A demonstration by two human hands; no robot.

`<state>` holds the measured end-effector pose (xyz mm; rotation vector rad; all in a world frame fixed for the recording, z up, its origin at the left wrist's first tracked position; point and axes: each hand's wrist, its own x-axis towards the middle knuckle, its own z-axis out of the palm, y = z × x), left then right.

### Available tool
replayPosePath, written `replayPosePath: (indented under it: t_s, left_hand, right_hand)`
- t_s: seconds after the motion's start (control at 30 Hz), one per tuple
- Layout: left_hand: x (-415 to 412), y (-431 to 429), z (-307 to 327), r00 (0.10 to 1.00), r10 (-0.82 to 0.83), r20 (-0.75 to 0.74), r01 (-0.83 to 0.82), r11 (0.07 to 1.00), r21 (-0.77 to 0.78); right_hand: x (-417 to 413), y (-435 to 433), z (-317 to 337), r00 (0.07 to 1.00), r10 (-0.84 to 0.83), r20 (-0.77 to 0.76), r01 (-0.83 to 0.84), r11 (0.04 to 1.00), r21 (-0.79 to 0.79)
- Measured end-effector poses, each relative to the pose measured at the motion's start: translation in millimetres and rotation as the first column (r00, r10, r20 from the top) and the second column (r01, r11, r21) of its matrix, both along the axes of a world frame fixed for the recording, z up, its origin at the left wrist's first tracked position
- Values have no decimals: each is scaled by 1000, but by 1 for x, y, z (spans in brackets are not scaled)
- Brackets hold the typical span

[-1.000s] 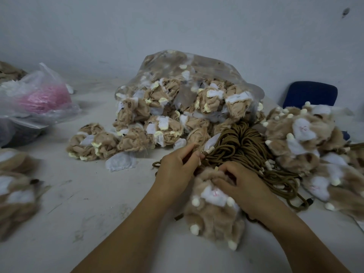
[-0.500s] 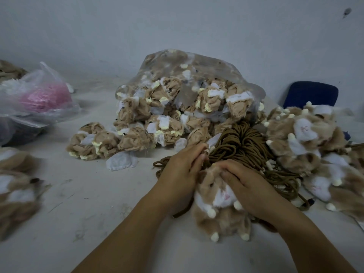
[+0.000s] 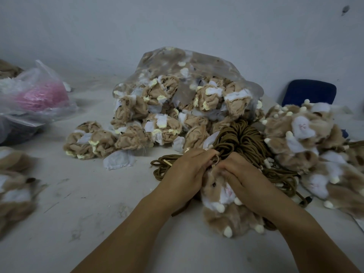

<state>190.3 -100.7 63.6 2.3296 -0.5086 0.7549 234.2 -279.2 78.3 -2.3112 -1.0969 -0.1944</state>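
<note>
work had moved on since a second before: the plush hamster (image 3: 222, 205), which then lay belly up with its cream feet toward the camera, now had its face turned up, one black eye and a pink stitched nose showing between the two hands. the left hand (image 3: 187, 170) stayed at the near edge of the brown cord bundle (image 3: 244, 138) but now curled over the top of the toy's head, fingers bent. the right hand (image 3: 242, 174) gripped the head from the other side, fingers wrapped round the cheek. the hands, apart before, now met at the thumbs. a small cord loop (image 3: 215, 161) showed just above that spot; whether either hand pinched it could not be told. the toy rested on the white table (image 3: 98, 213), just in front of the bundle, its body partly on trailing cords.

behind the bundle a clear plastic bag (image 3: 197, 62) spilled inside-out tan plush skins (image 3: 163, 131) onto the table, with a loose white fabric piece (image 3: 119, 159) lying before them. finished plush hamsters (image 3: 299, 138) were heaped at the right, touching the cords, with a blue chair back (image 3: 309, 93) beyond. at the left stood a thin bag of pink material (image 3: 39, 95), and more plush pieces (image 3: 13, 194) lay blurred at the left edge. the hands hid the toy's crown, and the right forearm covered its far flank.
</note>
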Motion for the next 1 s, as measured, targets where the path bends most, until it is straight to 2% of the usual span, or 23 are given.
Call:
replayPosePath:
  t_s: [0.33,0.53,0.7,0.8,0.87,1.0]
  left_hand:
    - [-3,-3,3,1000,4,-15,-4,1000,0]
    - [0,3,0,1000,15,-15,-15,1000,16]
    - [2,4,-3,1000,21,4,-21,999,-39]
    - [1,2,-4,1000,29,-3,-29,995,-93]
    - [0,0,-3,1000,27,1,-26,991,-132]
    - [1,0,-4,999,50,15,-46,984,-170]
  right_hand:
    - [-2,3,1,997,-2,-79,10,995,98]
    - [2,-2,3,998,-19,-64,28,990,139]
    - [0,0,3,995,-28,-97,45,983,176]
    - [-5,5,-3,986,-12,-169,59,960,274]
    - [-9,9,-7,957,-27,-290,131,929,346]
    - [-8,12,-9,952,-44,-303,138,945,296]
